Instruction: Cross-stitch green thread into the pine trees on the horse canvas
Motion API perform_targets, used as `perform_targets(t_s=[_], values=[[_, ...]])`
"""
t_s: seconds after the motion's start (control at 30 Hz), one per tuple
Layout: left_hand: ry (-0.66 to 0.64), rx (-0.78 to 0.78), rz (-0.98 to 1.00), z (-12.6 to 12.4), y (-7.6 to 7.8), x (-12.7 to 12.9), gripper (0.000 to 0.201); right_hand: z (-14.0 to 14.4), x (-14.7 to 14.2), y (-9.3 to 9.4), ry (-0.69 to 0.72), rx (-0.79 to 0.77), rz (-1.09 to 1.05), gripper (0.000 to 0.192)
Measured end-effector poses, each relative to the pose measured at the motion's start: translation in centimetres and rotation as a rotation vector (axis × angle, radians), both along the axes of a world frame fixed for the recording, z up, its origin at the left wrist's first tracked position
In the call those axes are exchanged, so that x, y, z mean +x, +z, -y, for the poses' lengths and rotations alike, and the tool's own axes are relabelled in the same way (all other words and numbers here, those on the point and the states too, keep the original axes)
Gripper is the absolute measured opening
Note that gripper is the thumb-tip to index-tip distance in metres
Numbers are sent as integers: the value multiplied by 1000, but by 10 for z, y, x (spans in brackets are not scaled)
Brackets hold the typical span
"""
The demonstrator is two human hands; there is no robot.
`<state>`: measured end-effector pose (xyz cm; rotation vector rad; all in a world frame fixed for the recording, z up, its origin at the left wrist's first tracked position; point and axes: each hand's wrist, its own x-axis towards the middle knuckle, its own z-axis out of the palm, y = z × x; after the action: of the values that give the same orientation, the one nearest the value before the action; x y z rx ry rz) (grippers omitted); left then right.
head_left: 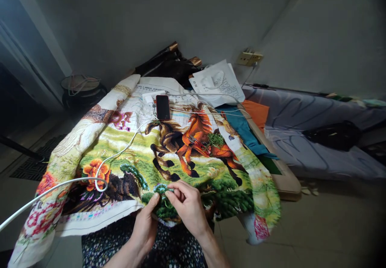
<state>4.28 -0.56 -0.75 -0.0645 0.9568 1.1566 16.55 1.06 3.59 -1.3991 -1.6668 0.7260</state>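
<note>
Both hands' fingers (173, 195) pinched on embroidery cloth (144, 159); white cable (60, 185), phone (163, 107) beyond.

Both the left hand (146, 223) and right hand (187, 205) pinch the embroidered horse cloth's (144, 159) near edge.

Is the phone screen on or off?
Off. The phone lies face up on the embroidered cloth, its screen fully dark.
</note>
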Motion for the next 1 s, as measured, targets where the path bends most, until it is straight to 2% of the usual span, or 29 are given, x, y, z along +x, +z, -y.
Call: perform_targets(t_s=[0.23,0.4,0.6,0.73,0.8,0.9,1.0], values=[[24,7,-9,2,-4,-2,18,4,-7,3,126,-5,177,16],[32,0,-4,1,-6,-1,19,7,-6,3,41,54,353,18],[-5,3,19,1,-5,-1,19,5,-8,-4,1,-59,273,12],[5,3,-4,1,-4,-1,21,0,-11,-9,14,-148,99,17],[-8,6,-12,1,-2,-1,26,-4,-8,-8,-45,-141,-51,22],[-14,21,-27,1,1,-1,30,-11,3,-2,-153,-172,-435,23],[-27,42,-27,2,2,0,30,-15,14,7,-99,-295,-847,27]])
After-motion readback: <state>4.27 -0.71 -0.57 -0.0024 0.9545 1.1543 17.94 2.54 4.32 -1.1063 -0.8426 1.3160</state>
